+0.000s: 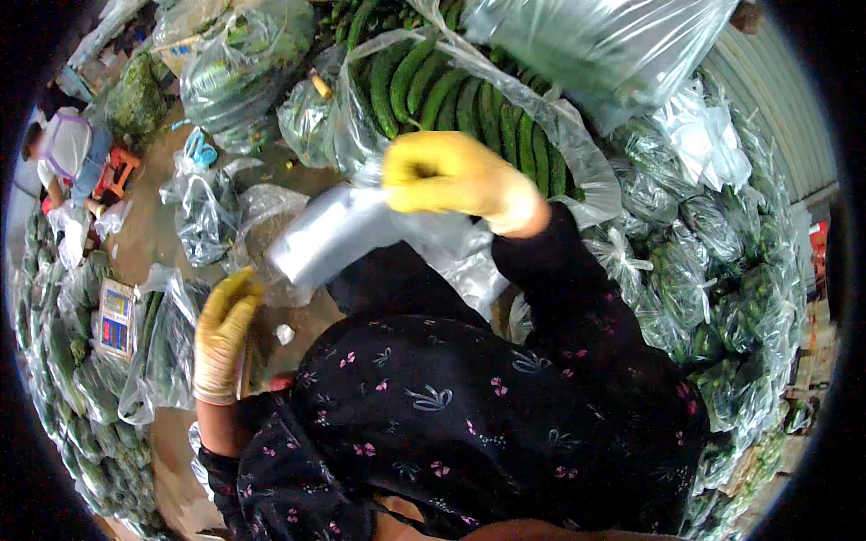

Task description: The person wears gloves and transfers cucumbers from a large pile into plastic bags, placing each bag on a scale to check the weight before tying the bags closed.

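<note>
My right hand (440, 172), in a yellow work glove, is closed on one end of a folded clear plastic bag (338, 233). The bag slants down to the left across my lap, and its low end stops short of my left hand. My left hand (233, 314), in a yellow-palmed glove, is raised with bent fingers and touches nothing that I can see. Just beyond my right hand, a row of green cucumbers (467, 105) lies in a large open plastic bag (582, 145). My right hand is blurred.
Filled plastic bags of green vegetables (676, 270) are piled at the right, and more bags (88, 379) lie at the left. A knotted bag with blue ties (196, 196) stands on the brown floor. Another person (74, 152) bends beside a red stool (118, 169) at the far left.
</note>
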Action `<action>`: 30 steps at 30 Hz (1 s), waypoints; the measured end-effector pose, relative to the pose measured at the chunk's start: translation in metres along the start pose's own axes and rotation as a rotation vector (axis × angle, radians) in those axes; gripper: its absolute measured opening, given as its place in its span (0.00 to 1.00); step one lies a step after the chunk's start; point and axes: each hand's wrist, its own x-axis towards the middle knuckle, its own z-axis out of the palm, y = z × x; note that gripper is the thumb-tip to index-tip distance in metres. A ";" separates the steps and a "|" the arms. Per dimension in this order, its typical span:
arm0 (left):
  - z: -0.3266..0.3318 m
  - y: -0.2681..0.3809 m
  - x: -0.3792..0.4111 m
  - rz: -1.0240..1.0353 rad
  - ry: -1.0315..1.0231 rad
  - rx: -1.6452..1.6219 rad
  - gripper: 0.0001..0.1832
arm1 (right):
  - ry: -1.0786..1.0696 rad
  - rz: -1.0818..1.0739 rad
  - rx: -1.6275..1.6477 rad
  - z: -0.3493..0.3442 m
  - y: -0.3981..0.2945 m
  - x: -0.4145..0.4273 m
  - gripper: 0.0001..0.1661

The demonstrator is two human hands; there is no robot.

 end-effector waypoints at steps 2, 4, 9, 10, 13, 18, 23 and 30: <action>0.023 0.012 -0.003 0.140 -0.081 0.109 0.35 | -0.084 -0.198 -0.200 0.020 0.002 0.035 0.11; 0.039 0.018 0.005 0.315 -0.148 0.339 0.48 | -0.306 -0.289 -0.182 0.049 -0.011 0.046 0.10; 0.030 0.003 0.004 0.482 0.048 0.589 0.28 | -0.516 -0.324 -0.100 0.108 -0.007 0.071 0.08; 0.020 -0.011 0.000 0.333 0.116 0.381 0.24 | -0.340 -0.333 -0.059 0.112 -0.002 0.074 0.09; -0.014 -0.012 -0.006 0.231 0.280 -0.057 0.19 | 0.031 -0.394 -0.090 0.111 0.010 0.078 0.15; -0.087 -0.008 -0.043 0.317 0.353 -0.685 0.23 | 0.233 -0.277 0.126 0.107 0.005 0.086 0.12; -0.097 -0.032 -0.049 0.363 0.522 -0.798 0.25 | 0.129 -0.025 0.234 0.088 0.043 0.085 0.18; -0.107 -0.045 -0.080 0.478 0.440 -1.029 0.32 | -0.566 0.174 0.215 0.153 0.157 0.134 0.34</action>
